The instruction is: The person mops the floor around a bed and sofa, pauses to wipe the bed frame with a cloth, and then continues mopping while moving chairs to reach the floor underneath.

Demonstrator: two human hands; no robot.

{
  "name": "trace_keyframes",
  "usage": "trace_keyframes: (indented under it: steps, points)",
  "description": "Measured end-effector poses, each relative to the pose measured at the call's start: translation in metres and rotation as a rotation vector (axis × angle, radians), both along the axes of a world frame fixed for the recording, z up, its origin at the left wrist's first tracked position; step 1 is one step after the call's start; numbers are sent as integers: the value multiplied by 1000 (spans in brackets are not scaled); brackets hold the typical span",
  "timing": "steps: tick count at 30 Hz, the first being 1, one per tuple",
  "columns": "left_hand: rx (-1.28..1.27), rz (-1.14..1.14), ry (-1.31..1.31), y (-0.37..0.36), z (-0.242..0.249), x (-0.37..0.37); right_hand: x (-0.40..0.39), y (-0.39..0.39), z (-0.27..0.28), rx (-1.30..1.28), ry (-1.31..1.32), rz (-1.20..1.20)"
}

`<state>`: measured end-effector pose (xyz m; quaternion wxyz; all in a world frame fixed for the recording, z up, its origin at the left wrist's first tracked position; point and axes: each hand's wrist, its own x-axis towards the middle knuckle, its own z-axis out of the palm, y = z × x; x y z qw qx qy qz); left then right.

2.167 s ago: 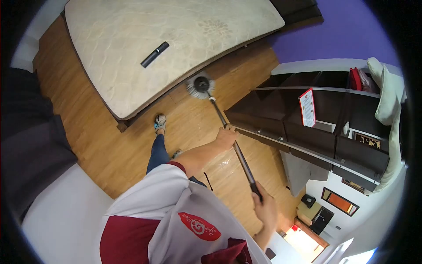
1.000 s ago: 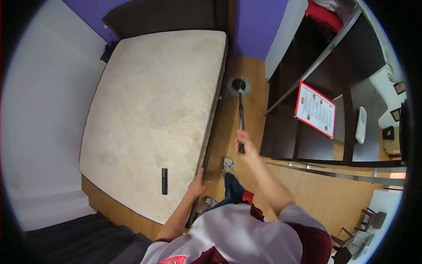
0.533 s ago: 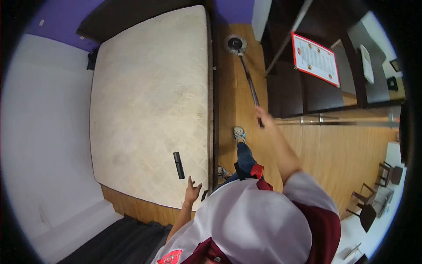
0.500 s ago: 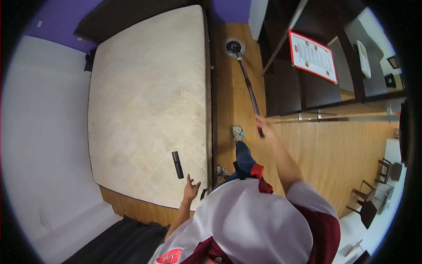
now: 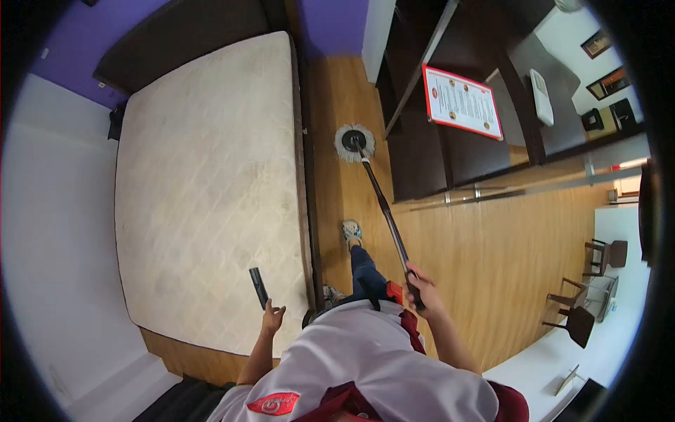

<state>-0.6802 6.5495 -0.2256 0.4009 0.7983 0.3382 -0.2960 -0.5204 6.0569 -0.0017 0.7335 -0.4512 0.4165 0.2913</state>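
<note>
My right hand (image 5: 423, 290) is wrapped round the dark handle of a mop (image 5: 388, 211), close to its end. The round mop head (image 5: 354, 143), with pale strands, rests on the wood floor between the bed and the shelving. My left hand (image 5: 273, 319) is over the lower part of the bare mattress (image 5: 204, 183), fingers spread. Just beyond its fingertips a short black tube (image 5: 259, 287) lies on the mattress.
A dark shelving unit (image 5: 450, 151) stands at right, with a red-framed sheet (image 5: 463, 102) on it. My foot (image 5: 351, 232) is on the wood floor (image 5: 485, 260) beside the bed. Dark chairs (image 5: 573, 325) stand at far right; a dark headboard (image 5: 176, 42) is behind the mattress.
My right hand has drawn the mop back, so its head is nearer my feet. My left hand is now closer to the black tube. The view has shifted.
</note>
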Motion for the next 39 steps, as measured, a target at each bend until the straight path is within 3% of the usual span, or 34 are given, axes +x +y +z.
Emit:
trace_keyframes:
  steps: [2,4,6,7,9,10,11,12,13,14,15,17,18,19,21,22,24,25,27,28,29,30,31,33,34,36,39]
  points:
    - [-78,172,-88,-14,14,2,62,-2,-55,-92,-77,62]
    - [-57,301,-69,-26,28,-18,144,-13,-128,-17,-52,35]
    - [15,409,29,-40,48,-54,241,-6,-156,-118,-114,-6]
    - [66,436,121,-49,57,-78,289,-11,-174,-7,-136,-22]
    - [22,557,100,-59,50,-141,375,2,-158,-48,-90,-54]
    - [-27,607,76,-67,49,-173,417,5,-171,-147,-94,10]
    - [-68,658,48,-73,51,-200,447,8,-177,-349,-193,254]
    - [-68,770,52,-90,69,-202,479,-2,-198,-439,-158,413]
    - [-64,884,51,-110,92,-199,488,7,-187,-544,-314,510]
    - [159,522,165,-116,90,-204,503,11,-193,-566,-304,517]
    - [114,526,102,-126,93,-204,507,8,-199,-597,-292,516]
    - [135,349,62,-127,73,-217,474,2,-207,-549,-254,520]
    - [107,484,5,-134,67,-194,456,-5,-209,-532,-241,507]
    - [99,484,-49,-134,57,-179,419,-15,-208,-513,-293,579]
    - [90,426,-98,-136,51,-132,334,-33,-218,-472,-199,490]
    - [93,369,-92,-139,72,-97,283,-41,-238,-697,-268,575]
    - [-71,327,-292,-141,79,-62,170,-74,-278,-733,-460,551]
    - [-198,351,-400,-139,65,-65,110,-89,-265,-697,-364,594]
    - [-280,480,-362,-147,52,-82,-5,-112,-215,-529,-231,573]
    - [-319,555,-262,-153,53,-100,-55,-131,-200,-515,-298,627]
    - [-203,394,-277,-149,15,-142,-102,-141,-160,-354,-215,538]
    - [-318,459,-123,-143,-16,-192,-125,-129,-85,-299,-139,538]
    - [-347,269,-48,-136,-58,-256,-140,-114,-16,-177,-21,382]
    - [-399,-132,41,-135,-86,-338,-175,-121,7,-82,-46,323]
    - [-411,-143,78,-141,-70,-352,-174,-111,26,-70,-60,331]
    - [-494,94,87,-148,-51,-367,-169,-98,39,-13,-104,338]
    - [-676,525,-43,-157,-55,-371,-139,-92,-6,49,-174,372]
